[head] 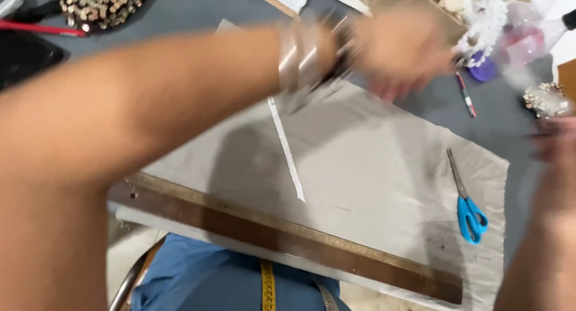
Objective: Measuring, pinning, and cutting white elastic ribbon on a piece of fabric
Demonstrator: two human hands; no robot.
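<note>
Two hands were blurred over the table (198, 11). The left hand (399, 50), bangles (300, 59) at its wrist, reached across the grey cloth (372, 167); whether its fingers were released or clenched could not be told. Just beyond those fingers lay a pen (465, 95). The right hand (555, 140) was a smear, its state likewise unclear. Blue scissors (467, 206) lay below its fingers on the cloth, well apart from a ruler (288, 236).
</note>
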